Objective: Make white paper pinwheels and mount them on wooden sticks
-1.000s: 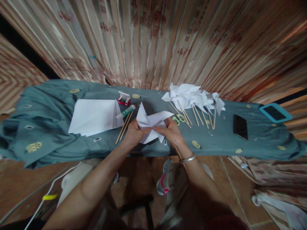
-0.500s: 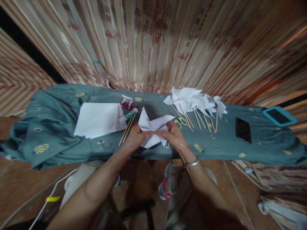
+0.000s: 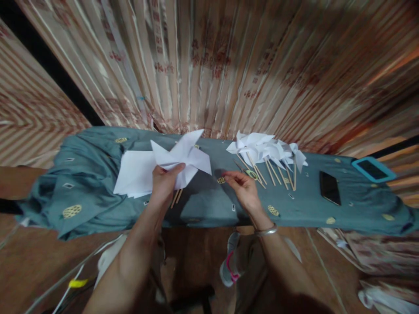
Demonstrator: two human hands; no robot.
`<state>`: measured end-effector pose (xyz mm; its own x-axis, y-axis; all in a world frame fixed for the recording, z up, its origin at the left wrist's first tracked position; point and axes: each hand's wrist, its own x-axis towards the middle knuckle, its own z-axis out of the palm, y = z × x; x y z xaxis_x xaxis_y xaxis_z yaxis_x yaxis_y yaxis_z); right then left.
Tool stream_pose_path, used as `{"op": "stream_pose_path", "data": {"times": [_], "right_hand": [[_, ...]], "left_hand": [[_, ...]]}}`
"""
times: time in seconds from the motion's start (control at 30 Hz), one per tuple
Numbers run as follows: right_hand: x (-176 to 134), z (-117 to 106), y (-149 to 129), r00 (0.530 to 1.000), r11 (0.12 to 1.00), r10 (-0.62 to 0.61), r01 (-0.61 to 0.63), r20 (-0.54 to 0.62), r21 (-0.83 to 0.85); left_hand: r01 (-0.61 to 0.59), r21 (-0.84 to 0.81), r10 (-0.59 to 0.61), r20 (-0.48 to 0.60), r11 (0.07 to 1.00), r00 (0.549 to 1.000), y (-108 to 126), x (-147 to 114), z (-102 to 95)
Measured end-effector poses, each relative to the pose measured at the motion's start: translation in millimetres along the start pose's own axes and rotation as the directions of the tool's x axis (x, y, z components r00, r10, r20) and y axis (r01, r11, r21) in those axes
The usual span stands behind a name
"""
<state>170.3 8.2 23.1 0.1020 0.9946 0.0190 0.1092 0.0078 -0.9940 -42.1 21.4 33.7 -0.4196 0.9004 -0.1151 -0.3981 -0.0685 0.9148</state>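
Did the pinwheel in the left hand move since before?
Yes, to the left: earlier the pinwheel was right of the paper stack; now it covers part of the stack's right side in this view.

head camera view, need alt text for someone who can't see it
A person's left hand holds a folded white paper pinwheel over a green-blue cloth, partly hiding a paper stack. The right hand, fingers pinched together, is apart from it, near scissors. Further right lie white pinwheels on sticks, a dark phone and a blue-framed device.
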Motion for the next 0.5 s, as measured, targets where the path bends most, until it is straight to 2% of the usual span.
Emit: {"op": "stream_pose_path", "data": {"times": [0.13, 0.23, 0.37, 0.5], "right_hand": [[-7, 23, 14, 0.993, 0.966, -0.097, 0.110, 0.066, -0.234], [-6, 39, 21, 0.987, 0.916, -0.104, 0.142, 0.121, -0.375], [19, 58, 20, 0.988, 0.875, -0.083, 0.134, 0.130, -0.465], [61, 77, 14, 0.996, 0.844, -0.073, 0.092, 0.056, -0.528]], "left_hand": [[-0.135, -0.094, 0.117, -0.176, 0.986, 0.977, 24, 15, -21.7], [-0.200, -0.146, 0.161, -0.243, 0.969, 0.957, 34, 19, -36.0], [-0.163, -0.155, 0.123, -0.239, 0.974, 0.963, 43, 18, -47.9], [-0.162, -0.194, 0.120, -0.215, 0.967, 0.969, 47, 16, -50.8]]}}
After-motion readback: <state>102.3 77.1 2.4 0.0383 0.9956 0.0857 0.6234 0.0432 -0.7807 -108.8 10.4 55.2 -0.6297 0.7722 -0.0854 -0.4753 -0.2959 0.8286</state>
